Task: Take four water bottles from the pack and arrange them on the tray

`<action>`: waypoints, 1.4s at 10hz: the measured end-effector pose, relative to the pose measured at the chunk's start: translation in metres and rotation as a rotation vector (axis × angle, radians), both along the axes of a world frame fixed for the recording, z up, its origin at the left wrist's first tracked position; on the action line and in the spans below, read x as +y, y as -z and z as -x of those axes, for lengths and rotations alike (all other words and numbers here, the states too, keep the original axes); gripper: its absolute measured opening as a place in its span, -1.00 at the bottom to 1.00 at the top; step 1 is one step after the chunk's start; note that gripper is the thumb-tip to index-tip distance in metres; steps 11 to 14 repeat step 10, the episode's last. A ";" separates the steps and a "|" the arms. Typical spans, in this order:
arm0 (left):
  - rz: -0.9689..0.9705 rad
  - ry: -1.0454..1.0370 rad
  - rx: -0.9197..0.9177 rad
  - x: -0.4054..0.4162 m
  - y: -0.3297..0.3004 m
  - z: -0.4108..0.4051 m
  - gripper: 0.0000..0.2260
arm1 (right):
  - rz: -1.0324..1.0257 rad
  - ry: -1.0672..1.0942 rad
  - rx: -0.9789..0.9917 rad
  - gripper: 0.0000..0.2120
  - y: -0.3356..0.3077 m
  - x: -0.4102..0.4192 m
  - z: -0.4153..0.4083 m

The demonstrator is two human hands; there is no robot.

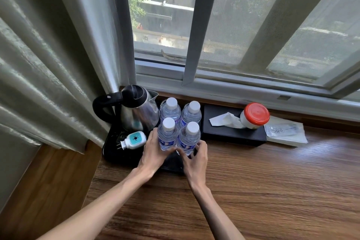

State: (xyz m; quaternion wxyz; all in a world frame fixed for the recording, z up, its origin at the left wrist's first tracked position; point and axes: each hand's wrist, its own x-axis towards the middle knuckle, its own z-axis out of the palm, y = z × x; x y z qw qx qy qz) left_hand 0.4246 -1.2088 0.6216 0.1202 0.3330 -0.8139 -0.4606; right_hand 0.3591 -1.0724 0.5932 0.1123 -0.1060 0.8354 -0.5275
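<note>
Several clear water bottles with white caps and blue labels stand upright in a tight square on the black tray point(116, 154). The two rear bottles point(170, 110) point(191, 114) stand near the window. My left hand point(153, 152) wraps the base of the front left bottle point(167, 132). My right hand point(195, 159) grips the base of the front right bottle point(190, 136). The two front bottles touch each other. No bottle pack is in view.
A steel kettle with a black handle point(136, 111) and a white plug-in device point(134, 139) share the tray's left part. Right of the tray is a black tissue box point(231, 130), with a red-lidded white jar point(254, 116) and a plastic packet point(286, 132). A curtain point(48, 64) hangs left.
</note>
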 end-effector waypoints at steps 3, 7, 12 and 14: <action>0.043 -0.048 -0.055 0.006 -0.001 0.001 -0.33 | -0.039 -0.016 0.039 -0.49 -0.005 0.000 -0.003; -0.077 -0.002 -0.035 -0.006 0.015 0.000 -0.27 | -0.007 -0.086 -0.005 -0.18 -0.014 0.001 -0.002; -0.118 0.008 0.096 0.010 -0.029 -0.032 -0.09 | 0.072 -0.043 0.043 -0.09 -0.041 0.017 -0.015; -0.118 0.008 0.096 0.010 -0.029 -0.032 -0.09 | 0.072 -0.043 0.043 -0.09 -0.041 0.017 -0.015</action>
